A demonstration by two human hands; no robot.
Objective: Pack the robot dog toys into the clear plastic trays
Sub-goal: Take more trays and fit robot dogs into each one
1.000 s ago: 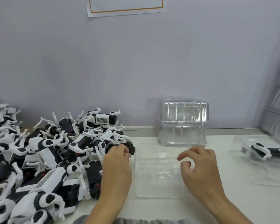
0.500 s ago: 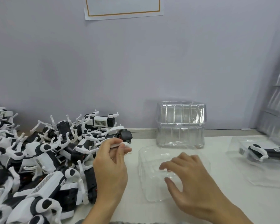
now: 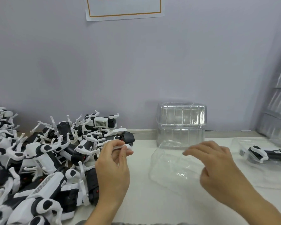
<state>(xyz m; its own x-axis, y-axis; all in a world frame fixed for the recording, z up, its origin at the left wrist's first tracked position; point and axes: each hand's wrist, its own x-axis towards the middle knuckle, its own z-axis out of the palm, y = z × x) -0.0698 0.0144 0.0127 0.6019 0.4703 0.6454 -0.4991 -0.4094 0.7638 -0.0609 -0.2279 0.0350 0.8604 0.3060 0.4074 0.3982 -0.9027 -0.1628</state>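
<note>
Fingers [image 3: 120,147] of left hand [image 3: 112,169] pinch a robot dog toy [image 3: 120,140]; right hand [image 3: 217,166] spread over clear tray [image 3: 169,172].

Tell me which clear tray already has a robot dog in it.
The far-right tray, with one black-and-white robot dog lying in it. The centre tray and the stacked trays at the wall hold none.

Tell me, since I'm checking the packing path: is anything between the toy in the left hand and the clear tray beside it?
Nothing visible. The left hand pinches a toy beside the pile, and bare table separates it from the empty tray, which the right hand overlaps.
</note>
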